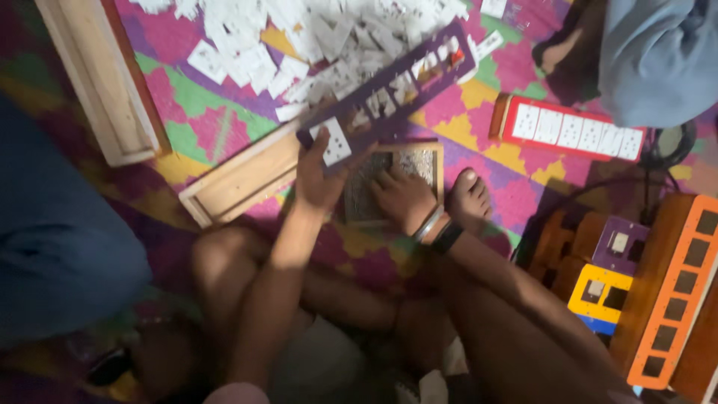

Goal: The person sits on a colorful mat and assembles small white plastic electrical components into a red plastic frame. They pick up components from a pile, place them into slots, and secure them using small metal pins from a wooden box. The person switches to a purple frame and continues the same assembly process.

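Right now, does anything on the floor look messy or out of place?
Yes. White sockets lie in a loose heap on the mat, not stacked or sorted. The purple strip in the left hand sits tilted across them. Nothing looks broken.

Home floor workshop, patterned mat (pixel 224 127), switch-plate strips (pixel 572 129)

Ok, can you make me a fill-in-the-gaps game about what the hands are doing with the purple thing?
1. The left hand holds one end of a long ______ strip full of square holes.
2. The right hand rests in a small wooden ______.
3. Behind the strip lies a heap of ______ pieces.
4. The right wrist wears a black band and a silver ______.

Missing words: purple; tray; white; bangle
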